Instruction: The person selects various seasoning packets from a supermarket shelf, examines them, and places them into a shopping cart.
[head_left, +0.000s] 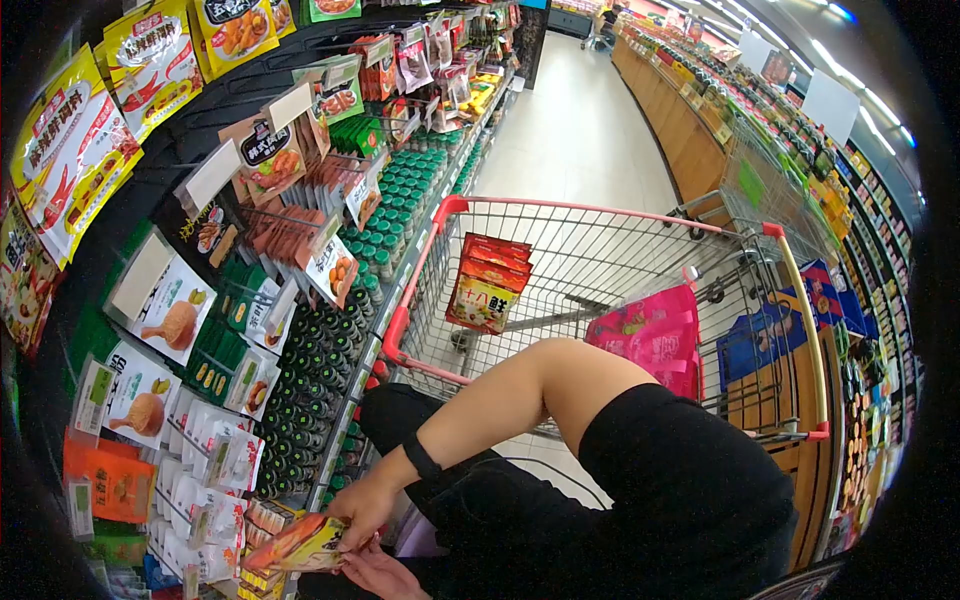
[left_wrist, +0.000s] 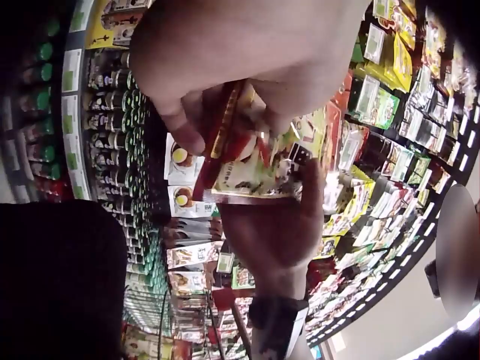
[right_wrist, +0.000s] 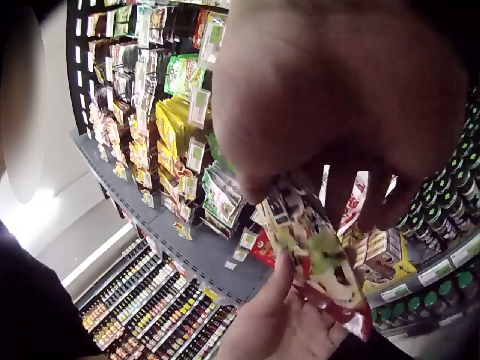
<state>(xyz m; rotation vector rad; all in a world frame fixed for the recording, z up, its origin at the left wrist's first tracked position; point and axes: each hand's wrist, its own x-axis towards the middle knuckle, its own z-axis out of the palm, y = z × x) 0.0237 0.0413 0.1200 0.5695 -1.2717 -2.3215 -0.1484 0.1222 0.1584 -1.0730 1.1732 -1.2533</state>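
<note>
Low at the shelf's front, my right hand (head_left: 365,510), with a black band at its wrist, grips a red-and-yellow seasoning packet (head_left: 300,543). My left hand (head_left: 388,575) is just below, holding the packet's near end. In the right wrist view, the left thumb (right_wrist: 279,281) lies over the glossy packet (right_wrist: 319,251), with the fingers behind it. The left wrist view shows the packet (left_wrist: 251,169) between both hands, its red edge by the left fingers. Similar red-and-yellow packets (head_left: 490,285) lie in the shopping cart (head_left: 590,210).
A pink bag (head_left: 650,335) lies at the cart's right side. Hanging pouches (head_left: 165,305) and rows of green-capped jars (head_left: 385,225) fill the shelf on the left. Beyond the cart runs a pale aisle floor (head_left: 560,120). Another cart (head_left: 770,190) stands at the right.
</note>
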